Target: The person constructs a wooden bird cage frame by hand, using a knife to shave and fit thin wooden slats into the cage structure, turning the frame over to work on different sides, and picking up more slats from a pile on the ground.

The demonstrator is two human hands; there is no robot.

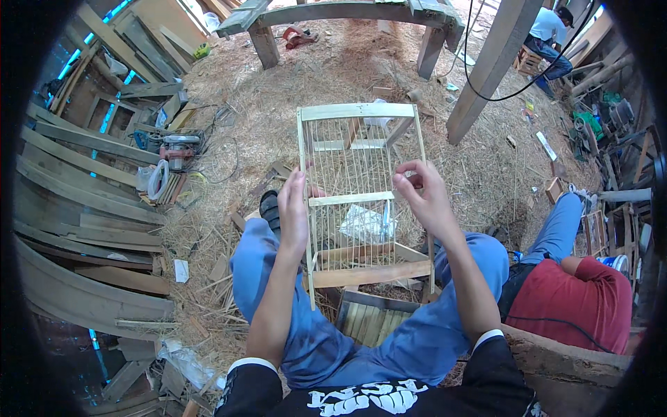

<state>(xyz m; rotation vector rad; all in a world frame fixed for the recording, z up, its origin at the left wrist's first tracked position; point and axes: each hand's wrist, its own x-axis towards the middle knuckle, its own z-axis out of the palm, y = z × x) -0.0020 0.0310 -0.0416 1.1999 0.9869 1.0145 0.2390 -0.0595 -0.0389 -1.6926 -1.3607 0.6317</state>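
Note:
A light wooden frame [358, 112] with curved top and bottom rails stands upright between my knees. Many thin pale strands [340, 167], string or wire, run lengthwise across it, and a narrow crossbar [351, 199] spans its middle. My left hand [294, 212] is wrapped round the frame's left side rail, with some fingertips showing behind the strands. By the right side rail, my right hand [429, 198] has thumb and forefinger curled together in a pinch. Whatever lies between those fingertips is too small to make out. Through the strands a clear plastic bag [361, 224] shows on the ground.
A box of wooden strips [372, 323] sits between my legs. Beyond stand a wooden bench [347, 10] and a slanting post [490, 76]. Power tools [179, 151] and stacked planks [83, 191] lie left. A person in red [570, 306] is close at right; another [549, 42] sits farther back.

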